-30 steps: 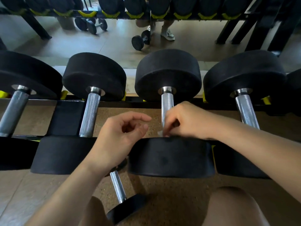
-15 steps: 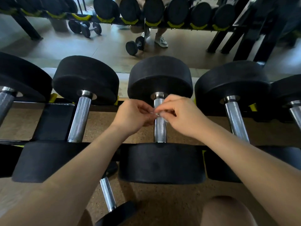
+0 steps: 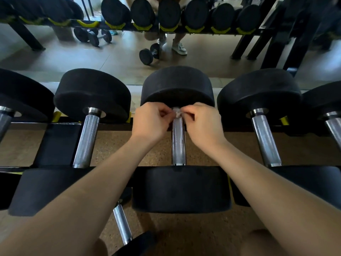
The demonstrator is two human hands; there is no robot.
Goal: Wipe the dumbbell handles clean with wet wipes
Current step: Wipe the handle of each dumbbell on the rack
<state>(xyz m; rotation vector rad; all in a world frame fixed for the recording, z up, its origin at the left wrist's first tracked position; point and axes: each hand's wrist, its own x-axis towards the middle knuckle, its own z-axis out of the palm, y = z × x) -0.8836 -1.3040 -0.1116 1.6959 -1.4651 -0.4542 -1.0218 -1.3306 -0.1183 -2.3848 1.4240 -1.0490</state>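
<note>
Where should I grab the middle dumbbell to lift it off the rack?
Probably by the steel handle, coming down from above. It is thin and rough-patterned, so fingers can curl round it, and it lies level with open space beneath. The black ends look far too wide to hold.

Head view, steeply down, close over rack (image 3: 55, 143)

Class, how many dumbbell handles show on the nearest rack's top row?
5: leftmost handle; second handle, left of the left hand; middle handle; fourth handle, right of the right hand; rightmost handle. Others may lie unseen.
</note>
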